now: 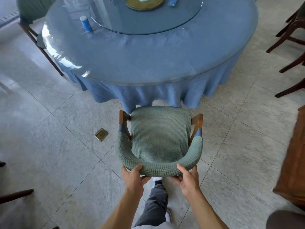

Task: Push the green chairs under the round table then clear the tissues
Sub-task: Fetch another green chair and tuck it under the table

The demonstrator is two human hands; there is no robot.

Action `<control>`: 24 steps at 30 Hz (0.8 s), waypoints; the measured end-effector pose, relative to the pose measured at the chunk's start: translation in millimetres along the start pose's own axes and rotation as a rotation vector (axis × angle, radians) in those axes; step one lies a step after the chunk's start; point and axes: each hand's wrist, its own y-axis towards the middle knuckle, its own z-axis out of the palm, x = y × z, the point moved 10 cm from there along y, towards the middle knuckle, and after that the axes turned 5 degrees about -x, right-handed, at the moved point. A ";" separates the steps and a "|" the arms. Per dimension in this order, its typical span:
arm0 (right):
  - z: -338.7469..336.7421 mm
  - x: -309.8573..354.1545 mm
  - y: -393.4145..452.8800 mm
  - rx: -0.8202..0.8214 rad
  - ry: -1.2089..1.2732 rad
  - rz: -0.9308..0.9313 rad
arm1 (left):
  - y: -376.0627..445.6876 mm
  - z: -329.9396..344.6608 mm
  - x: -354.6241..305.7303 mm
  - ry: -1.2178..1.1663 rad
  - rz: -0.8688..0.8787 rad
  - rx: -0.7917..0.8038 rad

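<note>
Green chair [160,138], no legible txt.

Knobbly matt green cloth covers a wooden-armed chair [160,139]; glossy glass tops the blue-draped surface [148,63] above polished stone floor [49,154].

Left hand [134,176], right hand [188,177] gripping (arms extended).

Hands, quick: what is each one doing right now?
Left hand: grips the backrest of the green chair.
Right hand: grips the same backrest.
</note>
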 end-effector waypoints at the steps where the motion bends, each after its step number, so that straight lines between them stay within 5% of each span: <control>1: 5.3 4.6 2.8 0.000 -0.006 0.002 | 3.5 4.9 -3.2 -0.001 -0.003 -0.005; 24: 126.3 98.5 92.4 0.006 -0.032 0.029 | 84.3 127.3 -101.1 -0.026 0.004 0.086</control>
